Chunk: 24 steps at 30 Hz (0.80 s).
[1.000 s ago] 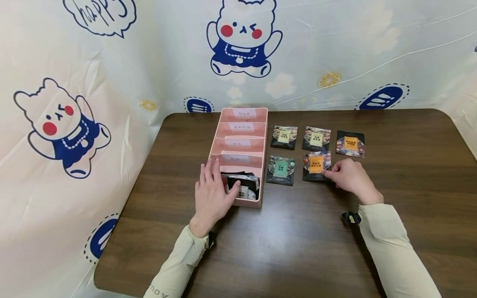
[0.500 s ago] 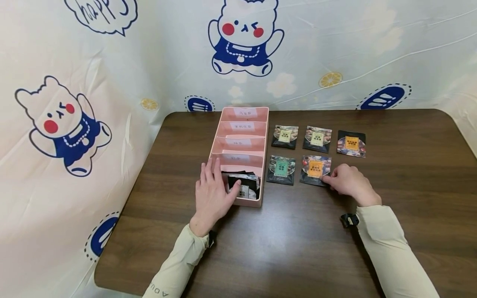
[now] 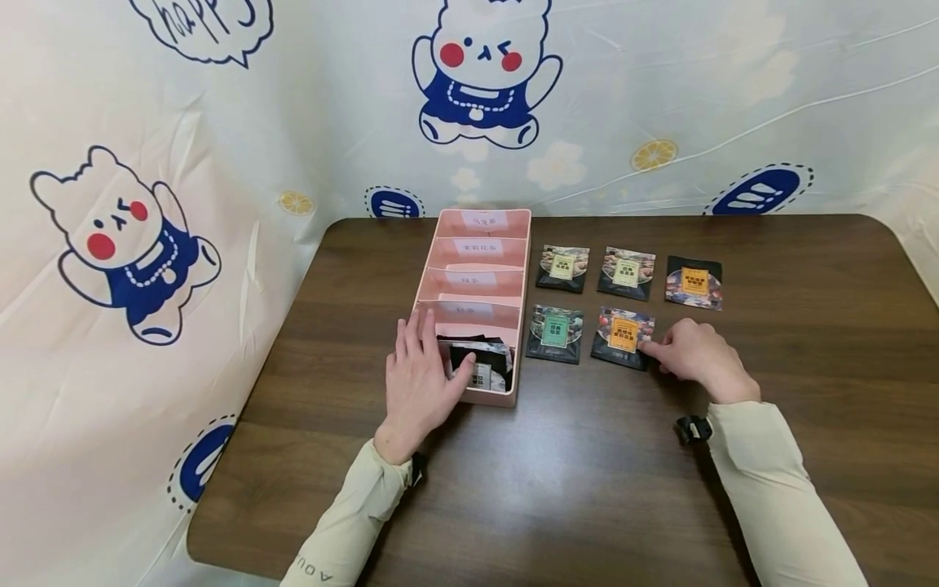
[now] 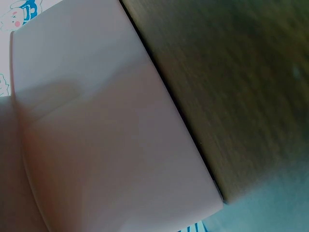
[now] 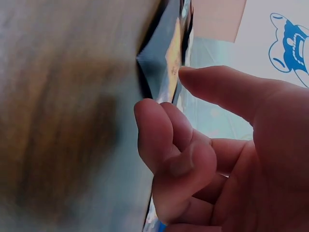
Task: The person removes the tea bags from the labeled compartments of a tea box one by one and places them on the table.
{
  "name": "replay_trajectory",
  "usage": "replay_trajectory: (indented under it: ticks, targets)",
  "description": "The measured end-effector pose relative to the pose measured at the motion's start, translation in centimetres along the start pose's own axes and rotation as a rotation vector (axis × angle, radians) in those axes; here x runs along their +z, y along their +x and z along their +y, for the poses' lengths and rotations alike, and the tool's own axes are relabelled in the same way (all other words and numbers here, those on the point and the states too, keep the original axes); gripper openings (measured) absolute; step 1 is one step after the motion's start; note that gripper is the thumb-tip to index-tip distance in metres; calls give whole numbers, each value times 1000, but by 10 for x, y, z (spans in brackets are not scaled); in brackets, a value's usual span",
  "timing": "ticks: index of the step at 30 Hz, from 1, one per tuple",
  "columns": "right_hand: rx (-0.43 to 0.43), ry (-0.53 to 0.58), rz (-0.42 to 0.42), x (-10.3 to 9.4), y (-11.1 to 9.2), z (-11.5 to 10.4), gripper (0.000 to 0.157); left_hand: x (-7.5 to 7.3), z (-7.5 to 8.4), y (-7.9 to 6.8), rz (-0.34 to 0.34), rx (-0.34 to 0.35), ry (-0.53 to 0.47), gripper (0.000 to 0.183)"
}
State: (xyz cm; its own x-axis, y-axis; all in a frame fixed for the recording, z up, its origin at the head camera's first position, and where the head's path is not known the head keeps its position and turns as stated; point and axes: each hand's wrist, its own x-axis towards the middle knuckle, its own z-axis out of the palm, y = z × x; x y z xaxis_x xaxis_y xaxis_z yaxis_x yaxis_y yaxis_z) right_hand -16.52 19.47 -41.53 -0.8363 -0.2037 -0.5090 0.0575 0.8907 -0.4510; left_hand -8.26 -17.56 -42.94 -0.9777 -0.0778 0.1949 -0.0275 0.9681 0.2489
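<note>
In the head view, my left hand [image 3: 425, 379] lies along the left side of a long pink divided box [image 3: 522, 326]. Its fingers are extended at the box's edge, and the thumb reaches over the front compartment onto several dark tea sachets [image 3: 490, 359] standing there. My right hand [image 3: 697, 359] pinches the right edge of an orange-labelled tea sachet [image 3: 623, 330] on the table. In the right wrist view, the thumb and forefinger meet that sachet's [image 5: 161, 63] edge, with the other fingers curled. The pink box wall [image 4: 125, 130] fills much of the left wrist view.
Beside the box lie a green-labelled sachet [image 3: 554, 333], two pale-labelled sachets [image 3: 562, 267] and another orange-labelled sachet [image 3: 694, 282]. Paper labels [image 3: 480, 247] mark the box's compartments. A printed cloth [image 3: 330, 98] hangs behind the brown wooden table [image 3: 572, 489].
The orange-labelled sachet has slid toward me, away from the pale-labelled one behind it, then turned slightly and shifted right with my right hand. The left hand stays at the box.
</note>
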Motion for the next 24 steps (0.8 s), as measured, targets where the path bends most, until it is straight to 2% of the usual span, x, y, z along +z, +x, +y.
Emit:
replay_trajectory:
  ticks: [5,9,13,19,24]
  targets:
    - [-28,-5,44,-3,0,-4,46,-1,0,0,-5,-1,-1,88]
    - [-101,5,130,-4,0,-14,38,-1,0,0,-3,1,-6,87]
    - [-217,22,203,-3,0,-35,31,-1,-1,0,-3,-3,-6,87]
    - [-443,38,307,5,5,-76,24,-1,-1,1,-9,-8,-2,88]
    - [-597,56,321,18,8,-116,16,-1,0,1,3,-1,5,88]
